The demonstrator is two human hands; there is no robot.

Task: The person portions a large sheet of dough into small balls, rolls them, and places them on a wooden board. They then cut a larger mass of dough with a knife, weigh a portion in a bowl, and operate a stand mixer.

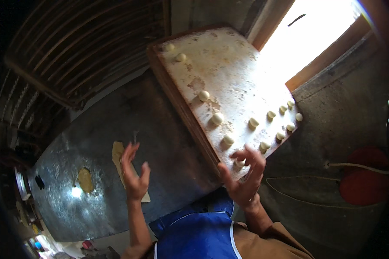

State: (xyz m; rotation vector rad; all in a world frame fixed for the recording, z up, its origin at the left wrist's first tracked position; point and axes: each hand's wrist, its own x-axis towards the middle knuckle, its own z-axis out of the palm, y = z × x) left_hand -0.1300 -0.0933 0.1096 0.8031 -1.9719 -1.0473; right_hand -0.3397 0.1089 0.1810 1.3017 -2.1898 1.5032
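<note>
My left hand (135,175) hovers over the dark metal table, its thumb held apart from its fingers and nothing in its grasp. Partly covered by it lies a long, flat strip of pale dough (117,156). At the near corner of the whitish, flour-dusted board (229,64), my right hand (246,179) has its fingers spread and slightly curled. Between thumb and fingers shows a small pale dough ball (240,163), partly hidden; it appears to rest on the board. Another dough ball (228,140) sits just beyond, with several more scattered along the board's edges.
A yellowish lump (85,180) lies on the metal table (103,125), left of the strip. Slatted racks (86,47) stand at the far left. Bright window light (311,39) falls from the upper right. A red round object (363,177) and a cord lie at right.
</note>
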